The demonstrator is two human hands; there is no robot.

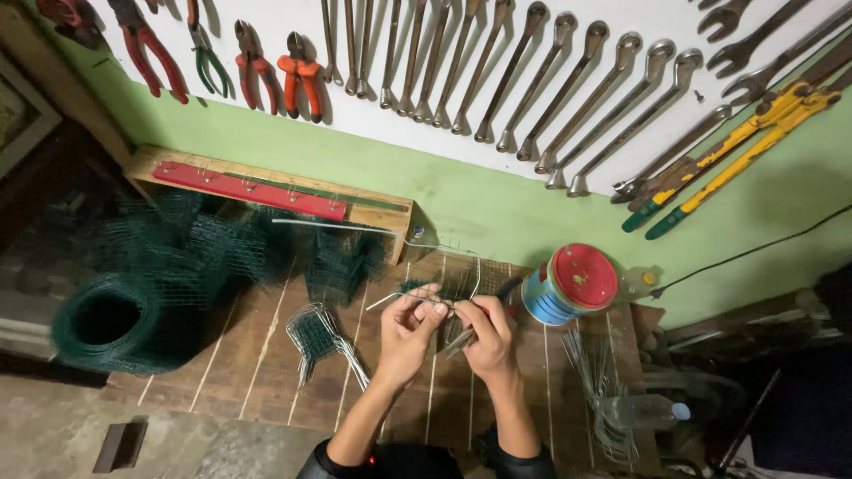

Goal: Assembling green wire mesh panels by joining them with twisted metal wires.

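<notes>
We pinch a bent grey wire piece (424, 297) in our left hand (404, 330) fingers above the slatted wooden surface (266, 372), while our right hand (486, 335) grips red-handled pliers (484, 318) (bending seems underway, needing a steady squeeze).

Bare boards of the bench (257, 381) lie open in front of the left hand (404, 333), between it and the roll of green mesh (111, 319). A small bent mesh piece (319, 337) sits just left of that hand. To the right, the red-lidded tin (568, 284) and a bundle of wires (595, 372) crowd the right hand (486, 337).
</notes>
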